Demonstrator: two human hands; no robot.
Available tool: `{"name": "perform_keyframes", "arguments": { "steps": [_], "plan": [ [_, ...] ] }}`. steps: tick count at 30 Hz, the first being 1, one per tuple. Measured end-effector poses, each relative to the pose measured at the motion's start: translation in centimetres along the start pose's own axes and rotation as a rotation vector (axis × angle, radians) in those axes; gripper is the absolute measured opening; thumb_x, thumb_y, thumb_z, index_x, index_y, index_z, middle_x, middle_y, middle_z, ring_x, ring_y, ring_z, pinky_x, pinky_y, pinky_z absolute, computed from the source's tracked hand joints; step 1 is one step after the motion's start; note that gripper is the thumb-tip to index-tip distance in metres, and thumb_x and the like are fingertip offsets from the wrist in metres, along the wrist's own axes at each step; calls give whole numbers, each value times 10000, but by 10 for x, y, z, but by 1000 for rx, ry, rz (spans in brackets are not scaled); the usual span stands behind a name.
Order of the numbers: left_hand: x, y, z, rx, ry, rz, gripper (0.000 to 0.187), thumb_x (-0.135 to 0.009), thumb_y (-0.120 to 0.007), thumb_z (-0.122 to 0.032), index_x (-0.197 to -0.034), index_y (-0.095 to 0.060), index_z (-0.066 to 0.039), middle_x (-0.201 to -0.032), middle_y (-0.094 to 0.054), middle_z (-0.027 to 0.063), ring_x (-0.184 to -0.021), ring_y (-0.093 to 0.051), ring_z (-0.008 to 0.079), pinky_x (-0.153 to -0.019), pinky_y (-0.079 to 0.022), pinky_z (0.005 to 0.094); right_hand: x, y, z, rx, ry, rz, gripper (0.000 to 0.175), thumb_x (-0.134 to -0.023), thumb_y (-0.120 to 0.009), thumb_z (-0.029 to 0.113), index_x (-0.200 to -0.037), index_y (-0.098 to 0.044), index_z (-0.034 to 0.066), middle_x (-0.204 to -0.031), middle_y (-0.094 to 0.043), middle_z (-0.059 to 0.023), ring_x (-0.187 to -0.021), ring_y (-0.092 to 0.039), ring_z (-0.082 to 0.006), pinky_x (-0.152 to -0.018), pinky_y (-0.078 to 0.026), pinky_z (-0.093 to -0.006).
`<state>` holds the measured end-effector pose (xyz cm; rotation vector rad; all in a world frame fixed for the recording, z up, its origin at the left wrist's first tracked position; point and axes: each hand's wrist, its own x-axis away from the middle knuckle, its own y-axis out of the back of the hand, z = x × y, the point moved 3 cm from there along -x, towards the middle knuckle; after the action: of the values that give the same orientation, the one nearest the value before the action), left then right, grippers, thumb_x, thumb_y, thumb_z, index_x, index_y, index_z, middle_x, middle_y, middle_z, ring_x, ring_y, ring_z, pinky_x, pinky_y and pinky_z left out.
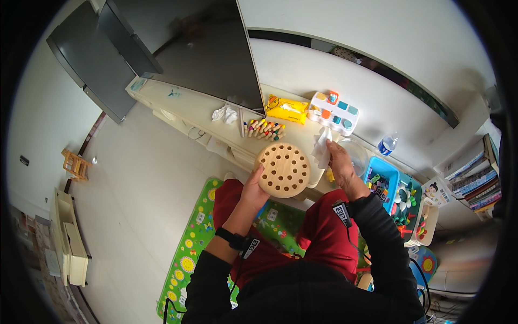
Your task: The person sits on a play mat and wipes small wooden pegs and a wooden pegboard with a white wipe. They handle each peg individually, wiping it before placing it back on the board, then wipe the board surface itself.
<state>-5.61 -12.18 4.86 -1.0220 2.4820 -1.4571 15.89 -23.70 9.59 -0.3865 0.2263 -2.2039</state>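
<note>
My left hand [255,187] grips the left edge of a round wooden board [288,172] with several holes in its face; the holes that show hold no pegs. To its right, my right hand [340,162] pinches a white tissue or wipe [322,150], apart from the board. Beyond the board, a group of wooden pegs with coloured tops [265,130] lies on the cream cabinet. A yellow pack of wipes [287,109] rests behind the pegs, beside a white tray with coloured blocks [334,113]. Crumpled white tissues [225,114] lie left of the pegs.
A large television screen [202,52] stands on the cabinet at the left. On the right are a clear round container [356,152], a plastic bottle [387,144], a blue bin of small blocks [370,164] and other toy bins. A green play mat [188,243] lies below.
</note>
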Motion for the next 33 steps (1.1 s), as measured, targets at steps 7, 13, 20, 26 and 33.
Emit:
{"name": "perform_keyframes", "arguments": {
  "steps": [7,13,20,26,33],
  "plan": [
    [7,-13,20,206,69,65,436,-966,-452,-329,-1322,-413,-80,-1312,-492,79,-1179,-500,226,-974,-431,401,13,-36,21,535,638,-44,352,-939,-513,192,-1213,-529,-27,-1140,-598,-170,-1051,-573,-261,-901,-444,-303],
    [-3,-25,22,50,-51,-62,480,-978,-396,-387,-1330,-403,-62,-1323,-481,94,-1204,-475,236,-1016,-391,390,70,-84,-8,1470,885,496,756,-870,-455,534,-1411,-290,33,-1439,-315,-187,-1370,-246,-302,-1123,-140,-473],
    [9,-32,23,-2,-74,-5,458,-976,-420,-321,-1343,-379,-49,-1320,-478,113,-1180,-497,236,-998,-409,400,58,-69,16,1442,745,207,815,-844,-509,545,-1397,-283,-9,-1442,-298,-212,-1366,-239,-335,-1114,-175,-470],
    [14,-30,11,94,-105,18,420,-967,-457,-291,-1316,-409,-62,-1284,-503,100,-1149,-518,225,-959,-443,385,87,-83,5,1513,828,637,863,-805,-560,553,-1401,-279,-4,-1436,-313,-188,-1365,-249,-327,-1125,-159,-462],
    [20,-39,8,26,-191,19,395,-966,-470,-267,-1297,-428,-56,-1251,-524,94,-1112,-545,224,-926,-470,358,86,-99,10,1369,878,586,818,-821,-555,524,-1373,-318,-30,-1418,-321,-230,-1348,-271,-342,-1114,-188,-442]
  ]
}}
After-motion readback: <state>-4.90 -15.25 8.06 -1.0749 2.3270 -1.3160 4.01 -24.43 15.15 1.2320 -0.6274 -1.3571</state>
